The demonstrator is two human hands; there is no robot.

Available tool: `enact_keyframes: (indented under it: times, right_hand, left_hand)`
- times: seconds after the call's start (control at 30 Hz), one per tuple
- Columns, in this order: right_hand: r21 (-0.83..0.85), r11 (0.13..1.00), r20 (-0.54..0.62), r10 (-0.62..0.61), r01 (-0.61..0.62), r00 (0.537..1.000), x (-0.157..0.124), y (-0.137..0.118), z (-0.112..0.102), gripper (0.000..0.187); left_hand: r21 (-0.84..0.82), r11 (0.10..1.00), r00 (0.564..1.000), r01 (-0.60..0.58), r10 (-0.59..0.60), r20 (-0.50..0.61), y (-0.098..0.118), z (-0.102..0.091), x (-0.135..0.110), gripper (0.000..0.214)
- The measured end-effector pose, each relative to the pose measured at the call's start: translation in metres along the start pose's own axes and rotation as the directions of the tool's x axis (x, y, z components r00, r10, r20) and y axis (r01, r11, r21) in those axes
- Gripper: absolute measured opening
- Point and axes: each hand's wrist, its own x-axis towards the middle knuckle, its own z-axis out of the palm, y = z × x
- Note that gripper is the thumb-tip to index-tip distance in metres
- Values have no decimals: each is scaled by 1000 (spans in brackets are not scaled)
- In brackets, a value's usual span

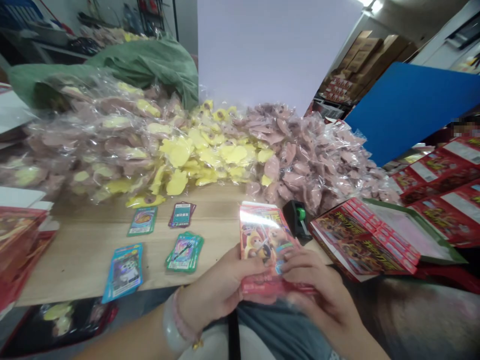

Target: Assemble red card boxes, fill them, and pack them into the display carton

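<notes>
A red printed package (260, 230) with cartoon figures and a shiny top is held at the table's front edge, between both hands. My left hand (225, 280) grips its left side, with the thumb across the front. Around its lower right side my right hand (315, 280) is closed, fingers bent over the front. To the left lie small stacks of trading cards: blue-edged cards (125, 270) near the front, green-edged cards (184, 252), a single-looking teal card (142, 221) and a dark-edged stack (182, 215). A black tape dispenser (298, 220) with green tape stands just behind the package.
Bagged yellow pieces (210, 150) and bagged pink pieces (300, 160) are heaped across the back of the wooden table (86, 220). At right sit red printed boxes (360, 235) by a green-edged tray (423, 230). More red boxes (22, 235) stand at left.
</notes>
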Motion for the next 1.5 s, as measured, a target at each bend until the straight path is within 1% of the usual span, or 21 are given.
enact_keyframes:
  times: [0.07,0.2,0.33,0.4,0.47,0.57,0.63,0.8,0.9,1.0,1.03,1.1,1.13,1.17,1.2,1.27,1.33,1.37,1.4,1.47,1.5]
  right_hand:
    - [-25,1000,-5,7,-8,1000,-1,1,-2,18]
    - [-147,987,-39,-66,59,997,-7,1,-2,20]
    - [-216,973,-14,-82,77,996,-7,-5,-2,22]
    - [-204,978,7,-44,45,999,-6,-8,-1,22]
    - [-164,986,6,34,-32,999,-7,-9,1,18]
    - [-95,985,-36,140,-143,989,-11,-7,6,15]
    - [-56,984,-59,167,-170,984,-14,-4,10,16]
    - [-5,974,-66,227,-228,972,-19,-1,14,14]
    - [-3,971,-73,237,-238,969,-18,-3,13,15]
    - [-1,957,-108,288,-290,951,-15,-4,15,5]
    - [10,949,-119,314,-315,942,-15,-5,16,5]
    - [36,930,-121,368,-366,922,-16,-4,21,9]
    - [47,921,-128,390,-387,912,-18,-3,24,7]
    - [60,911,-148,413,-409,899,-20,-2,27,4]
    - [70,898,-177,439,-434,881,-23,0,31,8]
    - [122,860,-245,510,-496,825,-28,5,38,36]
    - [289,790,-255,608,-540,752,-29,11,46,69]
    - [418,719,-212,671,-554,711,-28,14,50,78]
    - [551,616,-140,733,-563,666,-25,17,53,79]
    - [736,388,15,810,-555,586,-15,23,58,65]
    - [778,312,63,825,-545,561,-10,24,60,56]
  left_hand:
    - [28,999,999,-20,19,33,1,0,-2,48]
    - [29,1000,994,-11,8,105,-1,2,-3,49]
    - [28,999,993,-17,14,120,-3,3,0,47]
    - [51,999,994,-8,2,107,-3,4,2,44]
    - [67,998,997,1,-6,75,-3,6,4,43]
    - [66,998,1000,4,-4,11,-6,8,8,42]
    - [56,998,1000,9,-8,-12,-8,7,10,41]
    - [18,997,997,78,-78,6,-15,0,16,39]
    - [-18,997,997,76,-75,27,-18,-3,18,32]
    - [-21,998,998,65,-64,19,-19,-2,17,24]
    - [-8,998,998,63,-63,8,-18,-1,16,25]
    - [31,998,998,56,-55,-19,-17,1,14,30]
    - [47,998,999,36,-35,-28,-16,2,13,36]
    - [58,998,1000,1,1,-27,-16,3,12,42]
    - [59,997,999,-45,46,-18,-16,3,11,47]
    - [69,988,990,-140,141,-3,-16,1,10,55]
    - [129,967,975,-221,223,-2,-18,-3,9,59]
    - [170,954,969,-245,248,3,-19,-6,8,59]
    - [210,941,964,-264,267,15,-20,-10,7,59]
    - [282,921,963,-269,263,58,-22,-20,5,61]
    - [315,915,967,-254,239,85,-22,-25,3,63]
